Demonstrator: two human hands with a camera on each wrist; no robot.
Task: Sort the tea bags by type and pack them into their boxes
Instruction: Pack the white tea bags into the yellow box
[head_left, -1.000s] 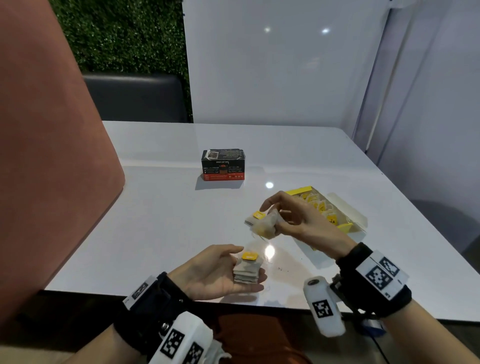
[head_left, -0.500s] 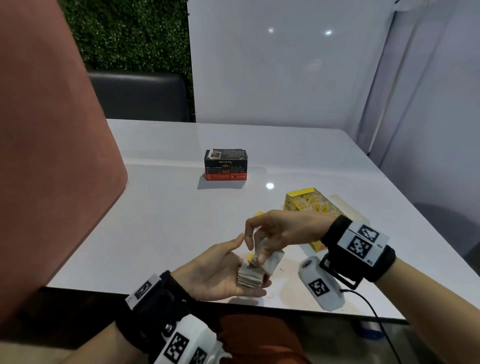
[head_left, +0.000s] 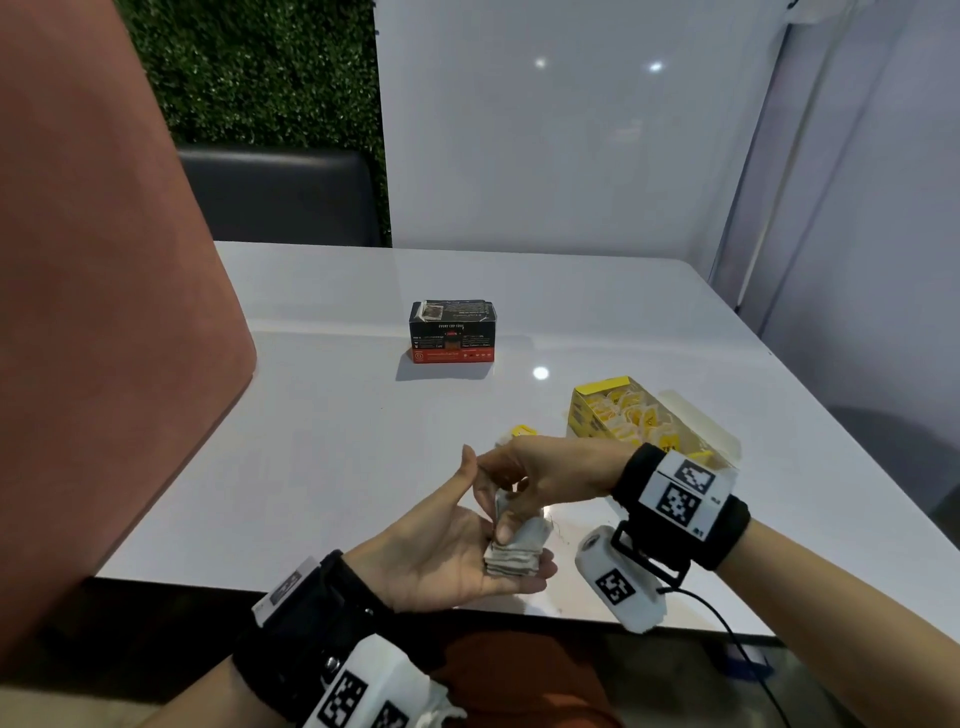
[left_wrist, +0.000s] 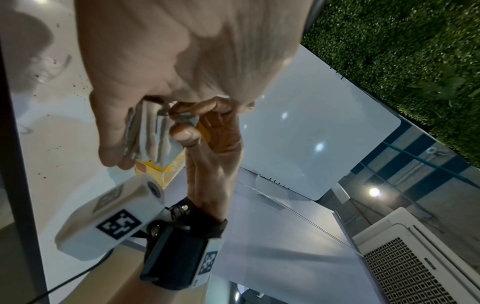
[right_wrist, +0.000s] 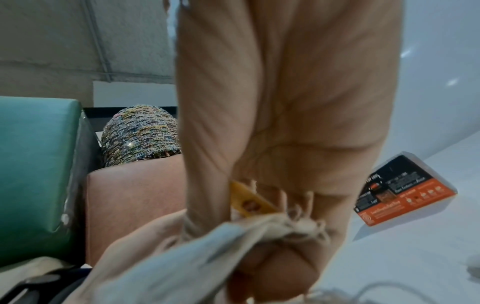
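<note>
- Head view: left hand (head_left: 441, 551) lies palm up over the near table (head_left: 322, 441) edge, fingers relaxed, carrying a stack of tea bags (head_left: 511, 558). Right hand (head_left: 540, 475) reaches in from 3 o'clock, fingers curled down, pinching the top tea bag (head_left: 530, 532) against the stack. Open yellow box (head_left: 613, 421) with yellow-tagged bags sits at 2 o'clock from the hands, near; black box (head_left: 452, 332) stands shut at 12 o'clock, well apart.
- Left wrist view: stack of tea bags (left_wrist: 150, 133) rests across the left fingers (left_wrist: 111, 115); right fingertips (left_wrist: 184, 133) clamp its edge. A yellow tag (left_wrist: 202, 131) shows behind them.
- Right wrist view: blurred. Right hand (right_wrist: 280, 144) pinches gathered bag paper and strings (right_wrist: 298, 226); yellow tag (right_wrist: 249, 201) lies under the fingers. Black box (right_wrist: 405, 189) at 3 o'clock.
</note>
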